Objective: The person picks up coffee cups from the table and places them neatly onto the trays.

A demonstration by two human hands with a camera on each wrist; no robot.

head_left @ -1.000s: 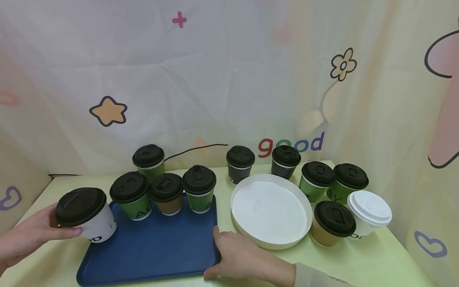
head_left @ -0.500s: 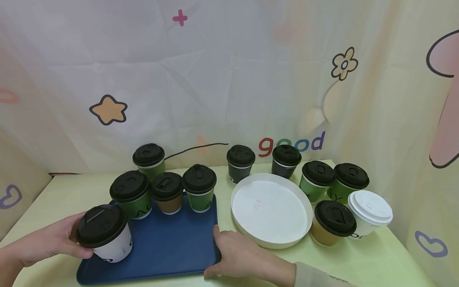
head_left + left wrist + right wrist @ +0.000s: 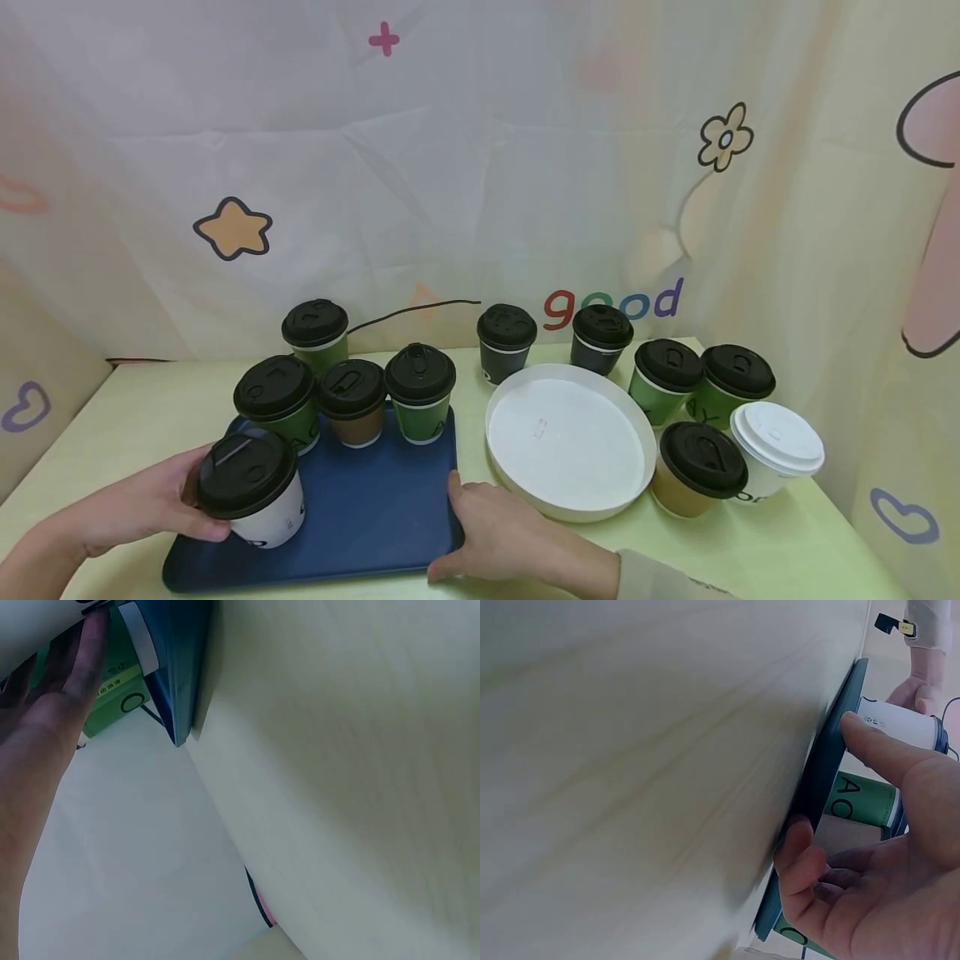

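Observation:
My left hand (image 3: 153, 504) grips a white paper cup (image 3: 273, 521) with a black lid, fingers and thumb round its left side. This cup is upright over the front left of the blue tray (image 3: 360, 517), its base at or close to the surface. At the tray's right edge, my right hand (image 3: 510, 533) holds the rim, and in the right wrist view its curled fingers (image 3: 799, 859) touch it. Behind the white cup stand a green cup (image 3: 288, 425), a brown cup (image 3: 356, 429) and another green cup (image 3: 422, 421), all black-lidded.
Right of the tray lies a round white dish (image 3: 570, 442). Several lidded cups crowd its right side, including a brown one (image 3: 682, 492) and a white-lidded one (image 3: 776, 450). Two dark cups (image 3: 504, 362) stand behind it. A green cup (image 3: 318, 350) sits behind the tray. Printed cloth (image 3: 450, 183) hangs behind.
My left hand has carried the white cup rightward and toward the front, from the tray's left edge to over its front left part. My right hand stays at the tray's edge.

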